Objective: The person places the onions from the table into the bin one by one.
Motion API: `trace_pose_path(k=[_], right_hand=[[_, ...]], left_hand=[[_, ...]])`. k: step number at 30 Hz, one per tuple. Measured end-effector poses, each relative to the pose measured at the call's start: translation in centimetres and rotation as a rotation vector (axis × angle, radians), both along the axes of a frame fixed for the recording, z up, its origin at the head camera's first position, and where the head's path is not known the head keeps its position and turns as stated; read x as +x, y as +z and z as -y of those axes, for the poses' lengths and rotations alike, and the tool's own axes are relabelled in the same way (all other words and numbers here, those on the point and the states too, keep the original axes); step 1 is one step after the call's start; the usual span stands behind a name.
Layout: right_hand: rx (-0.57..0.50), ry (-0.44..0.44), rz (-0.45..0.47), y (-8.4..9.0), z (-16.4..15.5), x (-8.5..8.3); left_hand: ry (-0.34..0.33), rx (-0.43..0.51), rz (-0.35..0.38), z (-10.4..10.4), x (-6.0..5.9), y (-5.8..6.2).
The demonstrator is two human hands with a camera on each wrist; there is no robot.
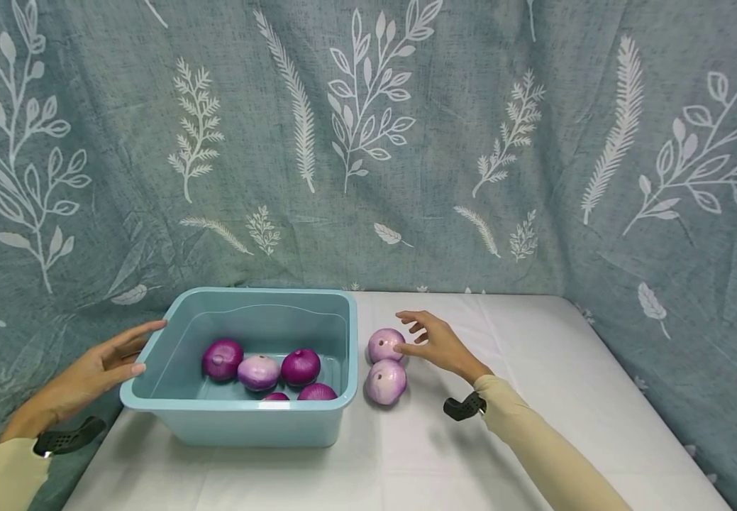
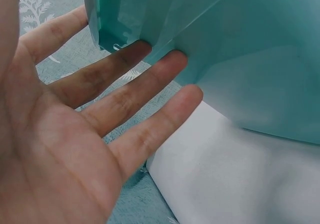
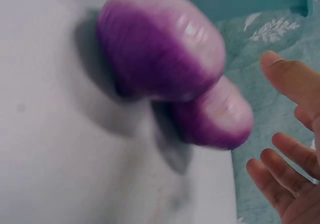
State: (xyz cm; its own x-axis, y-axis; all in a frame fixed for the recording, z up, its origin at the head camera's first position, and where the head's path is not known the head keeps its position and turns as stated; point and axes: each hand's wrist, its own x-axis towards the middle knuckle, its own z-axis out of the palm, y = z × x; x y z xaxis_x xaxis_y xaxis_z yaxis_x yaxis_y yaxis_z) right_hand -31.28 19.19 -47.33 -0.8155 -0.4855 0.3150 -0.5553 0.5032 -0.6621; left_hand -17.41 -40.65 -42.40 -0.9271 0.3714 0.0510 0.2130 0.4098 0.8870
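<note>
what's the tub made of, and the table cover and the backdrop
Tub: looks like moulded plastic, pale teal, smooth with a soft sheen and a rolled rim. Table cover: seemingly thin white cloth, matte, with faint creases. Backdrop: woven fabric, grey-teal with printed white leaves, visibly wrinkled.

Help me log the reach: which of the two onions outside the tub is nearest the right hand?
The farther onion, right at the right hand fingertips; the nearer onion lies closer to the camera.
</note>
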Motion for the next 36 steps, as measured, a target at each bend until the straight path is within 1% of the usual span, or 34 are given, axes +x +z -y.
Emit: trace_pose_path(k=[3, 10, 12, 16, 21, 25, 30, 36], right_hand=[[0.011, -0.003, 0.032, -0.7, 0.0, -0.4], [0.008, -0.004, 0.120, -1.7, 0.2, -0.9], [0.006, 0.002, 0.133, -2.0, 0.3, -1.0], [0.004, 0.028, 0.124, -2.4, 0.4, -1.0], [0.016, 0.044, 0.103, -3.0, 0.4, -1.3], [0.026, 0.042, 0.093, -3.3, 0.4, -1.3], [0.034, 0.038, 0.088, -3.7, 0.3, -1.5], [0.029, 0.024, 0.118, -3.8, 0.3, -1.5]], left_hand=[[-0.009, -0.006, -0.010, 0.0, 0.0, 0.0], [0.020, 0.008, 0.011, -0.1, -0.1, -0.1], [0.014, 0.000, 0.004, 0.0, -0.1, -0.1], [0.009, -0.023, -0.004, 0.2, -0.2, -0.3], [-0.002, -0.014, -0.008, 0.2, -0.2, -0.2], [-0.017, -0.002, -0.008, 0.1, -0.2, -0.1], [-0.010, -0.001, -0.008, 0.1, -0.2, 0.0], [-0.032, 0.012, -0.012, 0.2, -0.2, -0.1]])
